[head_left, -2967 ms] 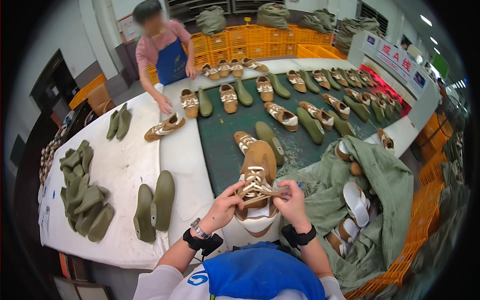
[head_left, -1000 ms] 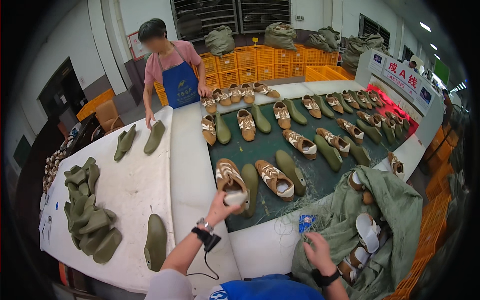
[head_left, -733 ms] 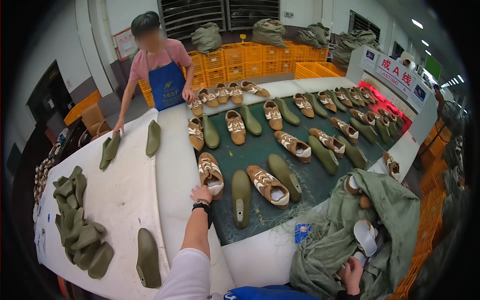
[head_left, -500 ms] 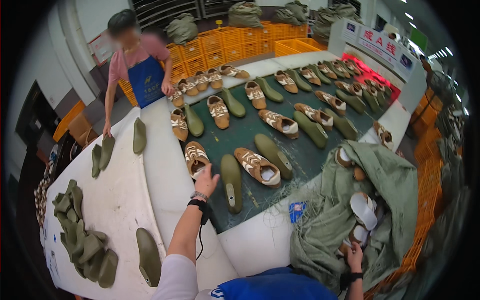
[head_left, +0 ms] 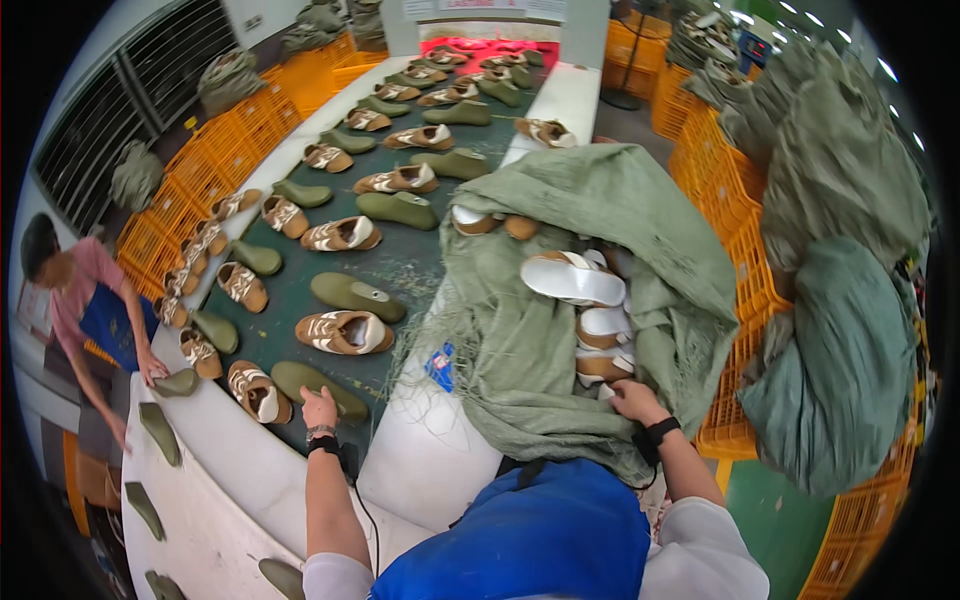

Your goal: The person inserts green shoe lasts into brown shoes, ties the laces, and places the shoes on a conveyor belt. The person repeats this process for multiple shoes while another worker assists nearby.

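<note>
My left hand (head_left: pixel 320 408) is over the near end of the green belt, holding nothing, its fingers loosely apart. Right beside it lie a green shoe last (head_left: pixel 295 380) and a brown sneaker with white stripes (head_left: pixel 258 392). At the opening of a green woven sack (head_left: pixel 520 390), my right hand (head_left: pixel 637 402) grips the end of a brown and white sneaker (head_left: pixel 604 367); its fingertips are partly hidden. More sneakers lie in the sack, one with its white sole (head_left: pixel 572 280) turned up.
Sneakers and green lasts stand in rows along the belt (head_left: pixel 270 330). At the left, a co-worker (head_left: pixel 95 300) in a blue apron reaches to a last (head_left: pixel 178 383). Orange crates (head_left: pixel 735 180) and a full sack (head_left: pixel 835 365) stand at the right.
My view has turned right. My left hand has drawn back from the brown sneaker toward the nearby last. My right hand stays at the sack's sneakers. The co-worker has moved a hand onto another last.
</note>
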### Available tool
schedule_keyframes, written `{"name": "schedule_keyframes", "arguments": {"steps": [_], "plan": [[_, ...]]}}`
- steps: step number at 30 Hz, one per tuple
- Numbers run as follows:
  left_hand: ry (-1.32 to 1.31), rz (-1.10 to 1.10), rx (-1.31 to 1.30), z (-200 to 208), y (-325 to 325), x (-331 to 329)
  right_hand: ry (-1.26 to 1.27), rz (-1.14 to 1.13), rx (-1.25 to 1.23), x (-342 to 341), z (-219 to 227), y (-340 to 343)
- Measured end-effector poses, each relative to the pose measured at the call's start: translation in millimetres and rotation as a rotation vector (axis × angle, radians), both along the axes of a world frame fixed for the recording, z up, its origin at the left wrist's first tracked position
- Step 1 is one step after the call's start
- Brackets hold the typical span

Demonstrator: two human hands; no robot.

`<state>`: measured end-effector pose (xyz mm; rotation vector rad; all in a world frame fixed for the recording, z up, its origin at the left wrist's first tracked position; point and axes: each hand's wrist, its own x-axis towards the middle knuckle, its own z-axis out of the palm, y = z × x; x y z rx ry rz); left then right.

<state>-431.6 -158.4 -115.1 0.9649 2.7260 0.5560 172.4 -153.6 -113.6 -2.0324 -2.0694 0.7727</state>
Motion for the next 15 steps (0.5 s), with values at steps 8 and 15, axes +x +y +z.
{"name": "schedule_keyframes", "arguments": {"steps": [8, 15], "plan": [[0.061, -1.086, 0.375, 92.0, 2.6, 186.4, -0.074, 0.096, -0.324, 7.3, -27.1, 26.8], [-0.181, -1.899, -0.417, 63.3, -27.6, 308.7, 0.485, -0.094, -0.078, 7.0, 41.8, 49.7]]}}
